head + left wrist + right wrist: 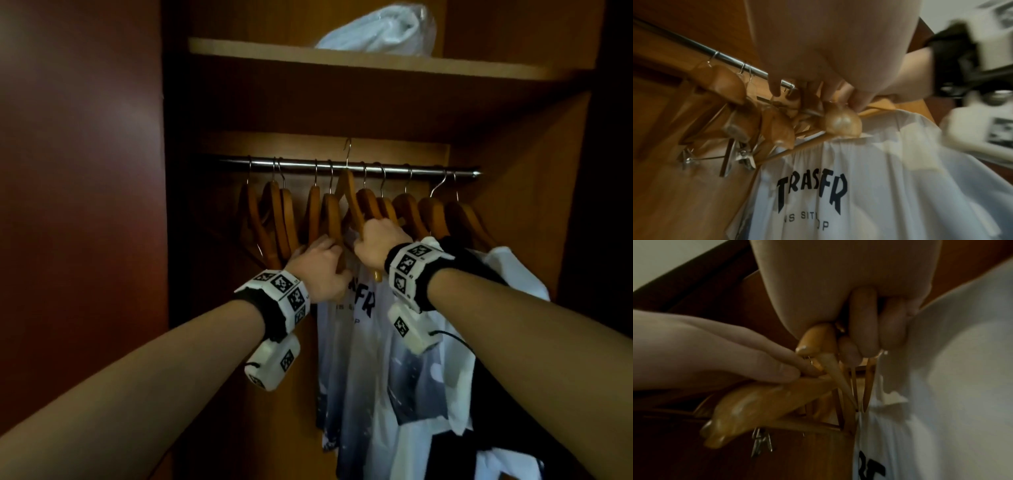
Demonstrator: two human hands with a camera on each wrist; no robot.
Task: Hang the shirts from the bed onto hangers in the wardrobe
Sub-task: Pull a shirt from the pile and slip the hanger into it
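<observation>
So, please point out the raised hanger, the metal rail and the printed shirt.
raised hanger point(350, 192): head view, its wooden top, below the hook.
metal rail point(428, 170): head view, bare stretch between hooks.
printed shirt point(869, 194): left wrist view, white chest beside the letters.

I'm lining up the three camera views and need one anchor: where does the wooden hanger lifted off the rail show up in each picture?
Head: the lifted hanger sits centre, its hook above the rail, gripped by the right hand.
Left wrist: cannot be told apart among the crowded hangers under the fingers.
Right wrist: upper centre, a rounded wooden end sticking out of the right hand's grip.
Shared landmark: the white printed shirt.
</observation>
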